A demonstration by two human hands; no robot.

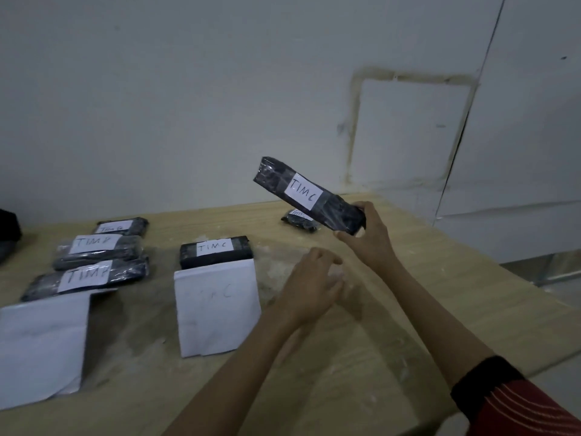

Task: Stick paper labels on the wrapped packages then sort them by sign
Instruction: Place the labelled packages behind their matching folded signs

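From the head view, the right hand (pixel 367 234) grips the lower end of a labelled wrapped package (pixel 309 193), tilted up above the bench (pixel 408 309), while the left hand (pixel 311 287) hovers below it, fingers loose and empty, near the middle package (pixel 216 251).

- A single wide-angle view is taken from a camera worn on the head, above the near edge of a wooden table (pixel 361 357).
- The lens is aimed forward and down, across the tabletop to the white wall (pixel 188 89) behind it.
- The left hand (pixel 309 284) and the right hand (pixel 369 236), with a wrapped package (pixel 330 206) raised in it, are framed at arm's reach, right of centre.
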